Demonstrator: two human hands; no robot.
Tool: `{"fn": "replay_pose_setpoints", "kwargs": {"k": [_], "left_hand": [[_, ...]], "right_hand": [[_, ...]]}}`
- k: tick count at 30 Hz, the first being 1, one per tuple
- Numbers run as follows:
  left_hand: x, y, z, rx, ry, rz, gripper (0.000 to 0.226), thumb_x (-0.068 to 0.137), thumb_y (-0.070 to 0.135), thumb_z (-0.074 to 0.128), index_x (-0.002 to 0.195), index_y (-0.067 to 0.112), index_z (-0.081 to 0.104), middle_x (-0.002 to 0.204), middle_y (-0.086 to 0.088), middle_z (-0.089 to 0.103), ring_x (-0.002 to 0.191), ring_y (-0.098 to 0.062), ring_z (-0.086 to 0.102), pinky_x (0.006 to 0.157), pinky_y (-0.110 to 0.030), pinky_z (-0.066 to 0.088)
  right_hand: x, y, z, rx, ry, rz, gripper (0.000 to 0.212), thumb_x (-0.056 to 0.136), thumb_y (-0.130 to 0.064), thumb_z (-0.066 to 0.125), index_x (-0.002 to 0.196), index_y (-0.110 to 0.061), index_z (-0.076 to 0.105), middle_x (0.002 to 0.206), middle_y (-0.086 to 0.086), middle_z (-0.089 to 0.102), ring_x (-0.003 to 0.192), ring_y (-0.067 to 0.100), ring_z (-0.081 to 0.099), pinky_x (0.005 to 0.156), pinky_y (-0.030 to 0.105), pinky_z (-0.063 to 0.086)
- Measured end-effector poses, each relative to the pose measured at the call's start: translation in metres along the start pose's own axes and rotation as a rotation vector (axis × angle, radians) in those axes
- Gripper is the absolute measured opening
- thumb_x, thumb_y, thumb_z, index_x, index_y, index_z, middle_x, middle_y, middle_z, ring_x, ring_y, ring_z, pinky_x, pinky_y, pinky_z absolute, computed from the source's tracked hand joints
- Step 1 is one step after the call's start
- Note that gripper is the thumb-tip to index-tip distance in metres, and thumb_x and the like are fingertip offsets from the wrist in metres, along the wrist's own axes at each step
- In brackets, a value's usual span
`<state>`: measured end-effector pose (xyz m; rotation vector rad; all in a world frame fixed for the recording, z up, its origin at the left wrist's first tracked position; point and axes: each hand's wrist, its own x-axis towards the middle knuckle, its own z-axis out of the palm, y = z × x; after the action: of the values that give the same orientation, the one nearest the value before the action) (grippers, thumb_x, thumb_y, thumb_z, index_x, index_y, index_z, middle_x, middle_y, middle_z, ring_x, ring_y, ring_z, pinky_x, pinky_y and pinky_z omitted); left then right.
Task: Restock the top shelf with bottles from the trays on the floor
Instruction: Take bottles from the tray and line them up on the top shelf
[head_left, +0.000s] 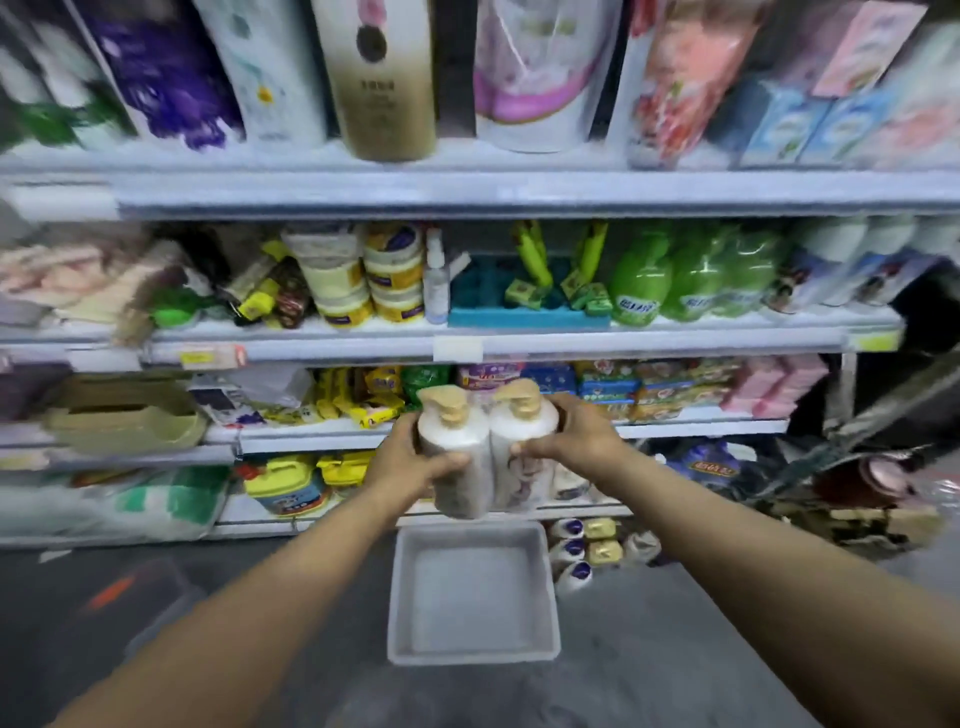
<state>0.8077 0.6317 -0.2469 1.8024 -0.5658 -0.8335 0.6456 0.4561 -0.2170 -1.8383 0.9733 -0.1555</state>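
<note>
Head view, looking forward and down at store shelving, with some motion blur at the edges.

In the centre of the frame, two bare arms reach forward from the lower corners. The left hand (410, 457) curls round the left side of a white pump bottle (454, 457), thumb across its front. The right hand (566, 434) curls round the right side of a second bottle (522, 452) of the same kind. The two bottles are upright, pressed side by side between the hands, each with a tan pump top. They are held in the air in front of the lower shelves, well below the top shelf.

Directly under the bottles, in the lower centre, a pale grey tray (548, 592) sits on the dark floor (675, 649); nothing shows inside it. Just right of the tray, more bottles (574, 551) with purple labels and gold tops stand on the floor in a tight group.

Across the top of the frame runs the top shelf (519, 192), carrying tall bottles: a purple-patterned one (166, 67) at upper left, a white and gold one (384, 83) at upper centre, a pink one (535, 67) right of it with a dark gap between them, and blue and pink boxes (810, 114) at upper right.

On the shelf below, stacked yellow-banded tubs (363, 275) stand left of centre, a blue tray (519, 306) in the middle, and green bottles (685, 280) to the right. Lower shelves hold small yellow, blue and pink packets, too blurred to read.
</note>
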Motion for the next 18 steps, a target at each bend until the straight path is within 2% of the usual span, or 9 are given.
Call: {"fn": "replay_pose_setpoints", "kwargs": {"k": [1,3,4,7,9,11,14,18], "left_hand": [[-0.004,0.019,-0.006,-0.022,0.006,0.024,0.086,0.049,0.044,0.091,0.124,0.019,0.056,0.123,0.002,0.068,0.114,-0.016,0.064,0.103,-0.045,0.05],[-0.015,0.06,-0.015,-0.05,0.005,0.071,0.07,0.064,0.032,0.091,0.123,0.022,0.055,0.125,0.002,0.066,0.115,-0.016,0.062,0.104,-0.045,0.05],[-0.018,0.078,-0.019,-0.069,0.005,0.093,0.064,0.07,0.027,0.09,0.123,0.023,0.054,0.126,0.003,0.065,0.115,-0.016,0.062,0.103,-0.045,0.05],[-0.026,0.126,-0.031,-0.12,0.018,0.155,0.064,0.075,0.022,0.087,0.129,0.017,0.054,0.124,0.002,0.066,0.113,-0.016,0.062,0.095,-0.034,0.051],[-0.035,0.16,-0.04,-0.134,0.036,0.21,0.057,0.077,0.022,0.085,0.126,0.016,0.056,0.116,0.004,0.068,0.103,-0.01,0.064,0.084,-0.027,0.05],[-0.044,0.193,-0.048,-0.166,0.036,0.259,0.051,0.078,0.024,0.085,0.121,0.015,0.06,0.11,0.004,0.07,0.097,-0.009,0.066,0.079,-0.027,0.052],[-0.054,0.233,-0.055,-0.247,0.0,0.28,0.048,0.077,0.028,0.084,0.118,0.014,0.064,0.108,-0.001,0.075,0.096,-0.018,0.071,0.071,-0.031,0.053],[-0.068,0.278,-0.06,-0.342,-0.071,0.354,0.044,0.08,0.025,0.081,0.119,0.015,0.064,0.106,-0.004,0.077,0.088,-0.018,0.074,0.064,-0.027,0.055]], "right_hand": [[-0.007,-0.018,-0.01,0.006,0.022,-0.018,0.069,0.052,-0.033,0.098,0.111,-0.019,0.067,0.098,-0.006,0.073,0.09,0.016,0.068,0.07,0.021,0.052],[-0.017,-0.049,-0.03,0.037,0.072,-0.083,0.085,0.037,-0.053,0.096,0.11,-0.017,0.071,0.101,-0.003,0.076,0.096,0.017,0.071,0.085,0.038,0.058],[-0.02,-0.062,-0.039,0.051,0.086,-0.112,0.086,0.036,-0.056,0.096,0.108,-0.017,0.073,0.101,-0.003,0.077,0.098,0.018,0.072,0.089,0.042,0.058],[-0.046,-0.115,-0.064,0.104,0.15,-0.174,0.067,0.045,-0.045,0.097,0.101,-0.018,0.073,0.1,0.0,0.077,0.096,0.018,0.071,0.087,0.039,0.057],[-0.061,-0.145,-0.079,0.16,0.185,-0.217,0.05,0.056,-0.033,0.097,0.095,-0.02,0.07,0.103,0.003,0.076,0.096,0.019,0.07,0.089,0.037,0.057],[-0.07,-0.169,-0.093,0.228,0.204,-0.243,0.047,0.062,-0.026,0.096,0.1,-0.016,0.07,0.103,0.004,0.076,0.094,0.017,0.072,0.084,0.032,0.059],[-0.085,-0.2,-0.109,0.333,0.214,-0.268,0.044,0.069,-0.024,0.092,0.104,-0.008,0.072,0.097,0.005,0.078,0.087,0.018,0.075,0.066,0.023,0.057],[-0.103,-0.23,-0.128,0.44,0.278,-0.32,0.034,0.072,-0.024,0.09,0.098,-0.014,0.071,0.096,0.004,0.078,0.087,0.016,0.075,0.068,0.023,0.057]]}}
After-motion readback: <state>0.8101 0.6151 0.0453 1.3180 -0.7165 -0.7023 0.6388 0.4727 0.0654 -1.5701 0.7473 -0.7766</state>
